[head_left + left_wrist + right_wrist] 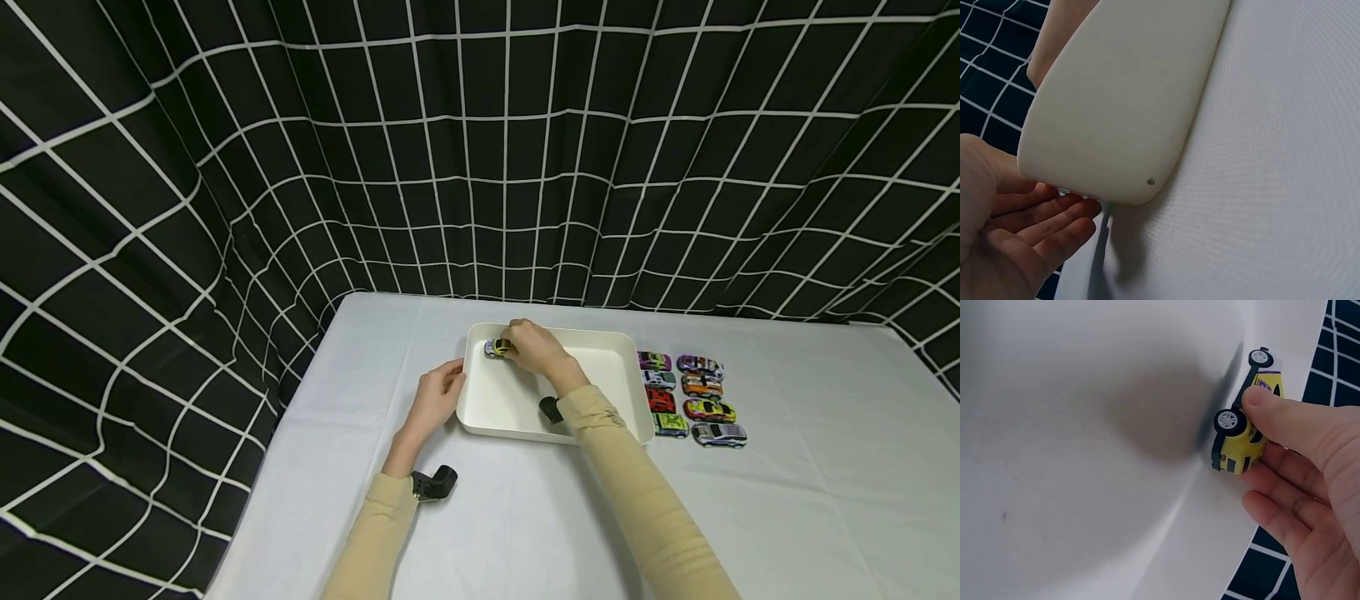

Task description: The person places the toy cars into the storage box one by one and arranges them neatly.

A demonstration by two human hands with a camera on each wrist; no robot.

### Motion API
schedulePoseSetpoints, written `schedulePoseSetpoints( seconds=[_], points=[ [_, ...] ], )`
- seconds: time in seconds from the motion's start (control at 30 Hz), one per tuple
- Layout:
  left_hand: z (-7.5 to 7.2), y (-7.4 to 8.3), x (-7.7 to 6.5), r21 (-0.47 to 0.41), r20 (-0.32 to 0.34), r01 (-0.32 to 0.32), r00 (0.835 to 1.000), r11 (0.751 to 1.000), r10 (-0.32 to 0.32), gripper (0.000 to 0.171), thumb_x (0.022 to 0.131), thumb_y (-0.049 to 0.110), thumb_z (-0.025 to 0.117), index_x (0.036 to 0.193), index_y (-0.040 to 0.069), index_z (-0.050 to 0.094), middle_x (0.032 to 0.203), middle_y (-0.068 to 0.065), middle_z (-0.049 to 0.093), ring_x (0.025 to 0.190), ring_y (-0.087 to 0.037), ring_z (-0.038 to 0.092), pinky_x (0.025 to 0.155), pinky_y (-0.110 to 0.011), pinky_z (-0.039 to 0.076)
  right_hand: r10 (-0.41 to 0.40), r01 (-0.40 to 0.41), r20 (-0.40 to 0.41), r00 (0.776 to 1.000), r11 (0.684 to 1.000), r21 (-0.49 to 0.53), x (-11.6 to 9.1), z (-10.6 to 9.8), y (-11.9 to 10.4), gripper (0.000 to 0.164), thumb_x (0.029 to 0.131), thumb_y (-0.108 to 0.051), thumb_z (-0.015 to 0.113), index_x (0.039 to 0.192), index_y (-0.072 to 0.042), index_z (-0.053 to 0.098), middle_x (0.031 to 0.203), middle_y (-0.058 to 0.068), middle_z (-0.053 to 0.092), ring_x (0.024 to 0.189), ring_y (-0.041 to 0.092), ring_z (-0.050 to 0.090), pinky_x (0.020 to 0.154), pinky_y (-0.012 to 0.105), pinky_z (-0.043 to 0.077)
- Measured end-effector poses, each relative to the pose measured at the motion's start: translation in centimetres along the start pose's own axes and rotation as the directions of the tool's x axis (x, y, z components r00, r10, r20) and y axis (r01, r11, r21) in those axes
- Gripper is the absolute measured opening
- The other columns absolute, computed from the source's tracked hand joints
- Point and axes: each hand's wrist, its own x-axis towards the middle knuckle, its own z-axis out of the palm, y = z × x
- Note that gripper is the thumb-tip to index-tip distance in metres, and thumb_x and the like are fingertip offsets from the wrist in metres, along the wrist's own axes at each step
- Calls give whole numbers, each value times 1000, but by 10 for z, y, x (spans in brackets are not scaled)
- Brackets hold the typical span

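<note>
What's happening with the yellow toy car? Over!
Right hand pinching yellow toy car near far-left corner of white tray. Left hand at tray's left side. Nothing visibly blocking the car.

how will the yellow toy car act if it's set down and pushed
The yellow toy car would probably roll lengthwise, given its wheels. It's likely stiff: the right hand pinches it without visible dents. It seems light, held in one hand.

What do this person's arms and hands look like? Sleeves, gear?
Left hand and right hand are both ungloved. Left sleeve and right sleeve are long and beige. Small black wrist cameras, one per arm.
</note>
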Motion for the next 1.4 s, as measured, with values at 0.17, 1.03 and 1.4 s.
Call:
schedulePoseSetpoints(
  seconds=[0.17,1.03,1.4],
  points=[
    [0,0,1,2,0,-4,1000,1000,4,34,95,5,49,126,-10,50,114,-25,60,100,-31,62,82,-30,54,18,-18,-7,1000,1000,-9,3,4,0,9,78,-2,71,86,1,68,84,11,63,79,23,59,72,32,53],
    [0,-1,1,5,1,-17,1000,1000,17,33,95,4,49,124,-11,51,114,-25,60,100,-30,62,82,-32,54,63,-63,-5,998,992,-114,10,12,-7,17,81,-12,71,94,-2,69,88,10,64,83,25,60,75,36,52],
    [-1,-1,1,2,4,-25,1000,1000,25,33,95,3,48,125,-11,51,113,-26,60,99,-31,62,82,-31,54,65,-67,-19,998,989,-132,10,11,-10,18,80,-12,72,95,-2,69,88,10,64,84,25,61,73,37,53]
  ],
)
